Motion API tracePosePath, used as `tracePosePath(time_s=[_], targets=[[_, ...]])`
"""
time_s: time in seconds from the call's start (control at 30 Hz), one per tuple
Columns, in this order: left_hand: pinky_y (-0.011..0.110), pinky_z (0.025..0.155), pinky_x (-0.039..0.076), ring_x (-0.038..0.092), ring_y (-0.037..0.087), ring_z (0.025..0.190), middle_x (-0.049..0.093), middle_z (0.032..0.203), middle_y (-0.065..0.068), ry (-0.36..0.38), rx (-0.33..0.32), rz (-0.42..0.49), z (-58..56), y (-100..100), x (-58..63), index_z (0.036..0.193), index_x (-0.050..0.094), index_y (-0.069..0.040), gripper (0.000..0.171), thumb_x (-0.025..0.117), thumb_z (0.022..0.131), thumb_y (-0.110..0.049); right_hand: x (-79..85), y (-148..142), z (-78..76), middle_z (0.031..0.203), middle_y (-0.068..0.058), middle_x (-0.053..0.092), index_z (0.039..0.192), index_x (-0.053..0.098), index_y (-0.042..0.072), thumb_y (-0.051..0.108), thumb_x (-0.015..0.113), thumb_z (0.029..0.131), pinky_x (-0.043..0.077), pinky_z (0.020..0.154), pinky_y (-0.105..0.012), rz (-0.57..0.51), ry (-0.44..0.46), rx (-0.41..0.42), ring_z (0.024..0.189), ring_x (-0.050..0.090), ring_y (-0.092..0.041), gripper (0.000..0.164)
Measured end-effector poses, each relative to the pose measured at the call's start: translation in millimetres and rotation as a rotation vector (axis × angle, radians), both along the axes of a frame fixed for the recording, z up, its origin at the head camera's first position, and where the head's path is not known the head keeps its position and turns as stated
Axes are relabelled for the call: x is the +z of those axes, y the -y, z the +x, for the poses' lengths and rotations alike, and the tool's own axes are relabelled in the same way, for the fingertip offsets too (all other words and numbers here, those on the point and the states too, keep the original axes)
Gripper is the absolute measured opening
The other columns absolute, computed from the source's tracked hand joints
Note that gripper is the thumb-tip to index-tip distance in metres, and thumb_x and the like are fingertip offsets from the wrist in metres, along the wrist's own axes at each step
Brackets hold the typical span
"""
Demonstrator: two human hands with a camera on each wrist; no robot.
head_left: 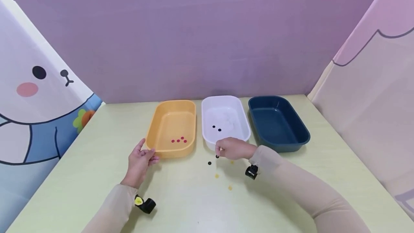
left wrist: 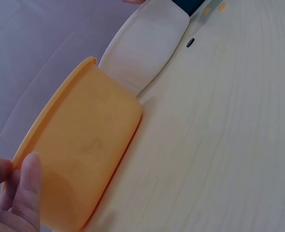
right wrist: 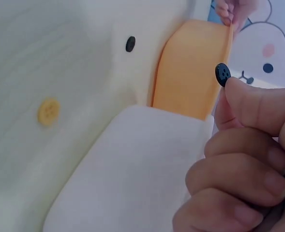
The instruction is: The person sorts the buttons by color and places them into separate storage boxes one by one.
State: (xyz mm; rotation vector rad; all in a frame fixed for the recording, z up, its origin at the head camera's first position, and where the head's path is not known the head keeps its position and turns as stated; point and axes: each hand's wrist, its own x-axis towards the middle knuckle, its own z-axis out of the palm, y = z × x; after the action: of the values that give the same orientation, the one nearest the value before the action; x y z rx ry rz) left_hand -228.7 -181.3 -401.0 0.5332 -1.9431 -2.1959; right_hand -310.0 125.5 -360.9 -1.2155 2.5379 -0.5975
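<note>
My right hand [head_left: 235,148] pinches a black button [right wrist: 222,74] between thumb and forefinger, just off the near edge of the white tray [head_left: 207,118]. The other fingers are curled into the palm. With thumb and fingers, my left hand [head_left: 138,163] grips the near left corner of the orange tray [head_left: 171,152] at its rim. Several red buttons [head_left: 178,141] lie in the orange tray. Two black buttons [head_left: 219,130] are inside the white tray. Another black button [head_left: 209,163] lies on the table in front of it.
Three yellow buttons [head_left: 217,176] are scattered on the pale table [head_left: 181,204] in front of the white tray, near the right forearm. A dark blue tray [head_left: 275,125] stands to the right. Behind the trays rises a purple backdrop [head_left: 200,39].
</note>
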Motion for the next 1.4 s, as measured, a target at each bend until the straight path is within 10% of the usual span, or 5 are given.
tracePosePath(time_s=[1.1, 1.4], targets=[[0.018, 0.062, 0.056, 0.060, 0.004, 0.056, 0.051, 0.077, -0.004, 0.005, 0.022, -0.063, 0.1, -6, 2.4, 0.154, 0.009, -0.009, 0.070, 0.048, 0.098, 0.002, 26.0, -4, -57.4, 0.095, -0.008, 0.066, 0.088, 0.067, 0.002, 0.000, 0.055, 0.089, 0.047, 0.087, -0.034, 0.049, -0.007, -0.293, 0.090, 0.056, -0.023, 0.012], [0.016, 0.061, 0.055, 0.060, 0.004, 0.056, 0.051, 0.076, -0.006, 0.012, 0.015, 0.000, -0.4, -4, 2.2, 0.154, 0.010, -0.008, 0.068, 0.048, 0.098, 0.003, -22.8, -14, -143.1, 0.100, -0.006, 0.068, 0.095, 0.074, 0.006, 0.012, 0.063, 0.089, 0.050, 0.085, -0.034, 0.009, 0.123, -0.390, 0.094, 0.058, -0.022, 0.014]])
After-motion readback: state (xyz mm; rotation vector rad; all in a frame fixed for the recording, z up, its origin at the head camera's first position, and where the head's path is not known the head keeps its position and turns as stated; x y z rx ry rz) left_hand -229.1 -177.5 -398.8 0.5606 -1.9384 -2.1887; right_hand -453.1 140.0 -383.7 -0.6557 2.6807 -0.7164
